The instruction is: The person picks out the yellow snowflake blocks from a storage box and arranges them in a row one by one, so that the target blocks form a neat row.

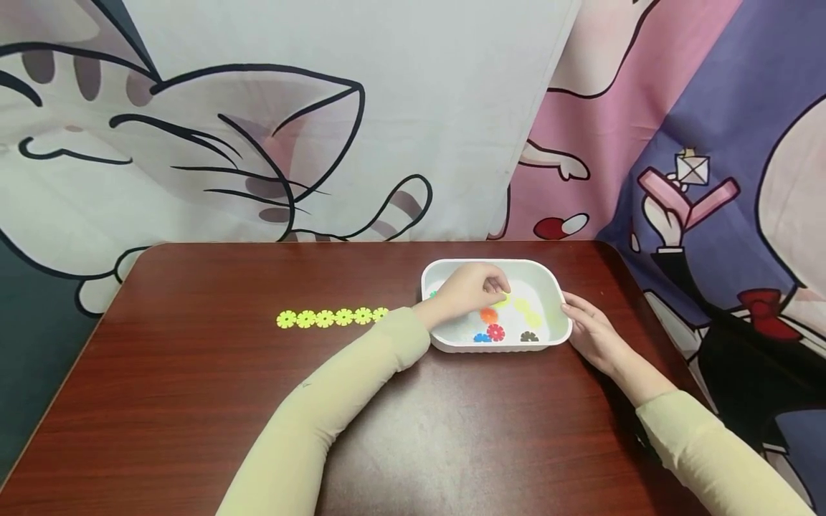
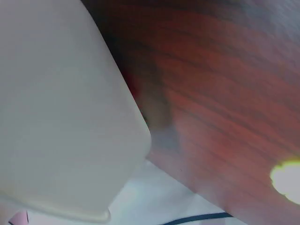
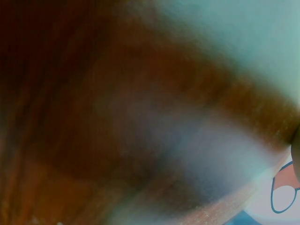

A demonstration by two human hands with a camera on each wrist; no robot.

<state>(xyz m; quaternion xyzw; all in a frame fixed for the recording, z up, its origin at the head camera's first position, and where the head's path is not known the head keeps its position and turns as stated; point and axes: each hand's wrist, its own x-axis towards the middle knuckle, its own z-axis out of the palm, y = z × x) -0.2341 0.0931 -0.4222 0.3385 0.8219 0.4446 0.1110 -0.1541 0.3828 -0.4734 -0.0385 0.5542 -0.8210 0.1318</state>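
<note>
Head view, left hand [image 1: 476, 284] over tray [image 1: 537, 276], fingers pinching yellow flower [image 1: 502, 299], right hand [image 1: 595, 335] gripping tray's right rim, flower row [image 1: 325, 318] to left on worktop [image 1: 193, 401].

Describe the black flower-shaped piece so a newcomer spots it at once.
On the brown table, find the white tray that the right hand touches. Look inside, near its front right corner. The black piece lies right of the red piece and is the only black one showing.
</note>
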